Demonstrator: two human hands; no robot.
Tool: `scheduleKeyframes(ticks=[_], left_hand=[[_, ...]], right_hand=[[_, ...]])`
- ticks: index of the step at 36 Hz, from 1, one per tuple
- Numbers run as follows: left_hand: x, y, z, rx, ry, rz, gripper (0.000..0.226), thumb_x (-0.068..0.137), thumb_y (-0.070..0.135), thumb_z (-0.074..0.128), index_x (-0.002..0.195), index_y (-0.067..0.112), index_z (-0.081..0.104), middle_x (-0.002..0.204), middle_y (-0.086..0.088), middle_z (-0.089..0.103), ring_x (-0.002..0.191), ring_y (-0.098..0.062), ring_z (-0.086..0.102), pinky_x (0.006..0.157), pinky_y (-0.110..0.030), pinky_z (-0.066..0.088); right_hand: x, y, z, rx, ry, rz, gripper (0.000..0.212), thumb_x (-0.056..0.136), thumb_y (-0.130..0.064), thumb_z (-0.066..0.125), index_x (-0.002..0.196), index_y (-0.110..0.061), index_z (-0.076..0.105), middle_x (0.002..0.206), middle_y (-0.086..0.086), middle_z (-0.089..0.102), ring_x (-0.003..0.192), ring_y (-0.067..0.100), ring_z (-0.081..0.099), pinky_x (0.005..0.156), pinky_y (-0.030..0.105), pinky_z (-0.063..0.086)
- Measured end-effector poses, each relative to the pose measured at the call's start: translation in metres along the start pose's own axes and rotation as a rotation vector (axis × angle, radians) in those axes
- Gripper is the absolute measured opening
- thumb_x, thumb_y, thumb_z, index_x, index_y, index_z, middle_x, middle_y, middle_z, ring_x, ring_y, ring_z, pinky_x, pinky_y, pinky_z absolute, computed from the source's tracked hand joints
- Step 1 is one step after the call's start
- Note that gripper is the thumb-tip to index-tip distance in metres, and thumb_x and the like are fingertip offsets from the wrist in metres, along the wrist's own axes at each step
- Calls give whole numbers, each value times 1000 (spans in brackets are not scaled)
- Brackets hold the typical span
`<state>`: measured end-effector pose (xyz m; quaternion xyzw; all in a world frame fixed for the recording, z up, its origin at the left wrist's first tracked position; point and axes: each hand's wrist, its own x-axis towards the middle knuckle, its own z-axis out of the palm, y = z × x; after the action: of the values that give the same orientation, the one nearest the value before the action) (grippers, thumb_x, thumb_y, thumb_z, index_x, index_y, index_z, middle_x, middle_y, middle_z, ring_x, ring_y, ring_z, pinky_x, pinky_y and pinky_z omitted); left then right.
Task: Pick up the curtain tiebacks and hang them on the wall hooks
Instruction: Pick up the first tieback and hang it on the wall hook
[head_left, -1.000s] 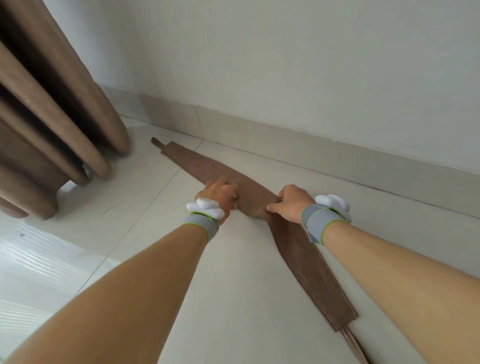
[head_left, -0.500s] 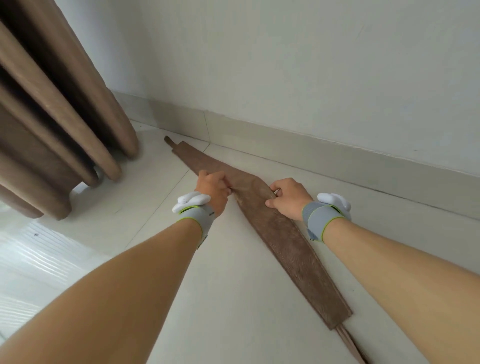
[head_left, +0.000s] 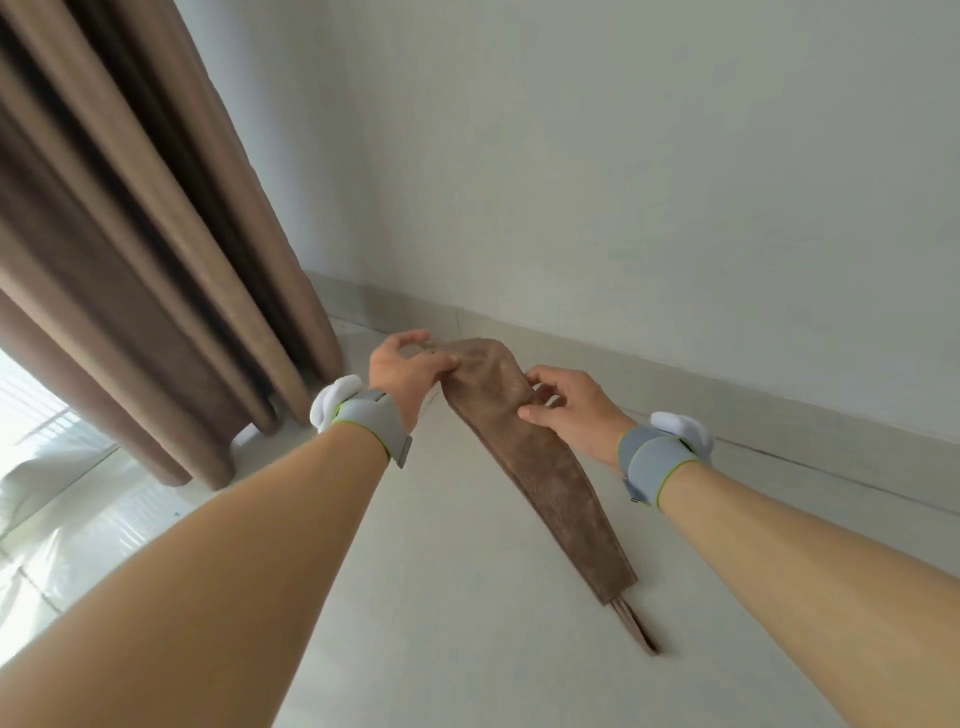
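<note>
A long brown suede-like curtain tieback is held up by its middle, folded over at the top. Its near end trails down to the pale floor, ending in a thin loop. My left hand pinches the fold from the left. On the right edge of the fold, my right hand grips with thumb and fingers. The far half of the tieback is hidden behind the fold and my hands. No wall hook is in view.
A brown pleated curtain hangs at the left, reaching the floor. A plain white wall with a grey baseboard runs behind. Bright window light falls on the tiled floor at the lower left.
Both hands have lifted the tieback's middle off the floor, so it now folds over and hangs. The view has tilted upward, showing more wall and curtain.
</note>
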<state>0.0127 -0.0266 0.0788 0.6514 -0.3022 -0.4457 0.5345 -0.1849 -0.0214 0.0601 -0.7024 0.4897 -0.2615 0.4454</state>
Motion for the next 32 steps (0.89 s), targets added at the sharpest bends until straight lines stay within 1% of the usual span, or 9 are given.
scheduleKeyframes(ticks=[3,7,11,13,17,21,25,28,32], left_hand=[[-10,38,-12,-145,10,-78,61,74,-15,69,128,6,50,87,-9,59,76,-20,63,70,-23,58],[-32,99,-35,-225,28,-123,66,75,-16,67,133,6,46,85,-9,61,75,-18,63,79,-28,52],[-55,154,-50,-288,46,-164,67,75,-15,67,133,13,46,107,-14,64,83,-18,65,67,-24,53],[-68,199,-58,-288,42,-159,66,76,-15,65,132,14,46,110,-16,62,80,-18,65,66,-24,54],[-95,280,-67,-320,35,-160,60,77,-17,61,126,15,50,105,-17,63,79,-20,62,80,-29,53],[-114,359,-76,-337,19,-158,53,78,-17,59,120,15,55,89,-10,61,68,-17,56,72,-26,49],[-135,447,-89,-328,-1,-167,49,77,-18,58,112,17,59,91,-12,60,69,-18,58,72,-28,50],[-146,497,-97,-305,-16,-161,47,78,-17,55,110,16,58,79,-10,61,65,-18,59,67,-25,51],[-166,583,-112,-265,-16,-143,49,78,-17,53,113,17,60,76,-8,60,65,-16,57,65,-24,50]], right_hand=[[-6,-35,-7,12,-4,7,15,83,-11,69,81,-25,65,80,-5,59,68,14,51,73,27,46],[-18,-98,-25,42,-62,51,15,80,-7,67,87,-19,70,82,-9,65,70,11,56,76,25,47],[-28,-158,-42,149,-108,92,24,83,-1,57,95,-16,71,91,5,72,82,14,60,84,25,47],[-29,-204,-58,207,-119,107,20,88,-8,57,99,-16,71,93,6,72,85,14,61,87,29,48],[-33,-282,-88,226,-142,120,21,91,-33,63,104,-19,70,96,5,74,85,10,64,87,24,49],[-29,-360,-122,190,-142,109,29,90,-43,61,102,-18,68,100,6,73,85,11,63,93,29,48],[-22,-448,-159,196,-107,104,28,90,-40,61,100,-14,66,101,13,72,85,16,61,89,32,49],[-17,-493,-177,203,-113,76,17,91,-34,62,96,-18,64,94,3,71,81,10,60,73,21,45],[-14,-578,-206,262,-153,41,9,92,-19,61,99,-14,61,95,6,71,84,19,64,78,30,51]])
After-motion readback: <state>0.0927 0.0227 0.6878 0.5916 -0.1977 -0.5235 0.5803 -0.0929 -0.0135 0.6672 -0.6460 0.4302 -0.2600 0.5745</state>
